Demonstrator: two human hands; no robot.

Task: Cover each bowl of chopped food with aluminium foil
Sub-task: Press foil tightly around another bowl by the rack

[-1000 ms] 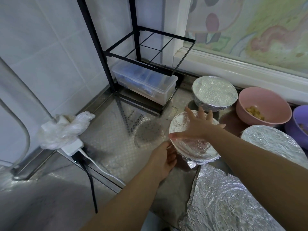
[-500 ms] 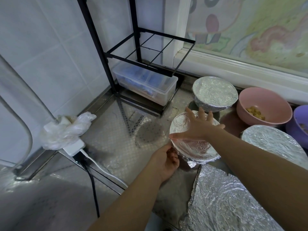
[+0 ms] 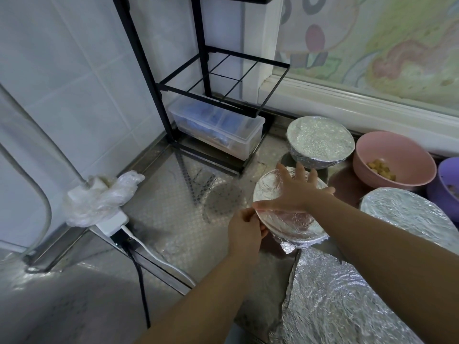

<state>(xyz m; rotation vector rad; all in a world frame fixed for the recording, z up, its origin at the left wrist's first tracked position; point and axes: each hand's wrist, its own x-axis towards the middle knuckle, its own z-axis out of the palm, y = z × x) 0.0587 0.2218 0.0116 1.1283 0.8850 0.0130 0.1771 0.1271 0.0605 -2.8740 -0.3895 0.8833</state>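
Note:
A small bowl wrapped in foil [image 3: 290, 224] sits tilted in the middle of the steel counter. My right hand [image 3: 295, 192] lies flat on its foil top with fingers spread. My left hand [image 3: 246, 229] has its fingers curled at the bowl's near-left rim, pinching the foil edge there. Behind it stands a second foil-covered bowl [image 3: 320, 142]. A third foil-covered bowl [image 3: 402, 217] is at the right, partly behind my right arm. An uncovered pink bowl [image 3: 392, 157] holds chopped yellow pieces. An uncovered purple bowl [image 3: 447, 180] is cut off by the right edge.
A loose sheet of foil [image 3: 330, 306] lies at the near right of the counter. A black wire rack [image 3: 211, 78] stands at the back over a clear plastic box [image 3: 218, 130]. A white power adapter [image 3: 111, 222] with a plastic bag and cables sits at the left.
My left hand has moved up to the bowl's rim and curled its fingers on the foil edge. My right hand stays flat on top.

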